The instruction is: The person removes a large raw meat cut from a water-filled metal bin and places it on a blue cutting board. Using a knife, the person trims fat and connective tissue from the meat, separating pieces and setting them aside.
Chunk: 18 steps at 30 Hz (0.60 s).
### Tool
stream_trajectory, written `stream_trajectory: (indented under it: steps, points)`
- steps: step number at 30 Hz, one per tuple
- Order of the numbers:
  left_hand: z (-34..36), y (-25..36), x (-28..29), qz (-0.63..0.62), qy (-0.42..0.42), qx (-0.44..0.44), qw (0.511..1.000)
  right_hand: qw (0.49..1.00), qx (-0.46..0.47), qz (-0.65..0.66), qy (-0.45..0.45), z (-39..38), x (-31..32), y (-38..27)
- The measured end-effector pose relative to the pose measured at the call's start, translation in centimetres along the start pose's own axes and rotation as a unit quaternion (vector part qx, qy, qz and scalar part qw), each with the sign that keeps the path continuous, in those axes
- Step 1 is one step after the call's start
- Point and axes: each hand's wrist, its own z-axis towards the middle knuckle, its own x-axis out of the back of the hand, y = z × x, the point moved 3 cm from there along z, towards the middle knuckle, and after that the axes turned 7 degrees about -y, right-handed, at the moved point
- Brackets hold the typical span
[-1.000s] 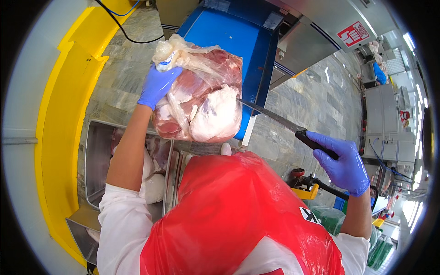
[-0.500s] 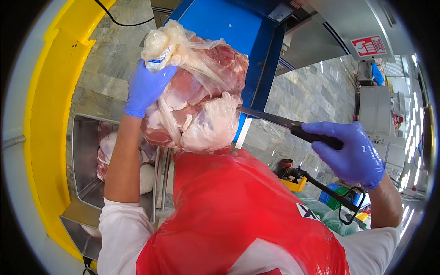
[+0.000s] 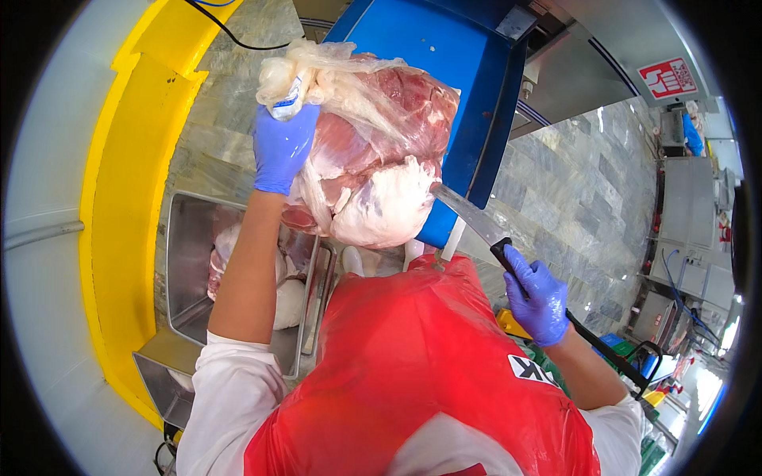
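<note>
A large cut of raw meat (image 3: 341, 147) with a pale layer of fat lies at the near end of a blue work surface (image 3: 429, 36). Clear plastic wrap (image 3: 341, 67), peeled back, is bunched over its far left side. My left hand (image 3: 284, 151), in a blue-violet glove, grips the bunched wrap at the meat's left edge, beside a white and blue label. In my right hand (image 3: 540, 297), gloved alike, is a black-handled knife (image 3: 476, 218). Its blade points up and left, with the tip at the meat's right edge by the fat; whether it is in the flesh I cannot tell.
Below my left forearm stands a steel bin (image 3: 186, 262) holding more meat. A second steel container (image 3: 163, 389) is nearer. A yellow barrier (image 3: 123, 206) runs along the left. Black and yellow equipment (image 3: 615, 349) lies beyond my right forearm, above tiled floor (image 3: 571, 198).
My right hand has moved left and down toward my body, tilting the knife more steeply. My left hand keeps its grip on the wrap. The whole view has shifted slightly.
</note>
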Motion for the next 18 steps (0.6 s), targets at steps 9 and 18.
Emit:
stream_trajectory:
  steps: [9, 18]
  points:
    - [0.2, 0.2, -0.1, -0.004, -0.022, 0.010, 1.000, 0.989, 0.033, 0.053, 0.134, -2.4, -11.7, 2.6]
    - [1.1, -1.2, 0.3, 0.055, 0.006, 0.011, 0.998, 0.964, 0.070, 0.101, 0.236, -0.6, -18.3, 4.5]
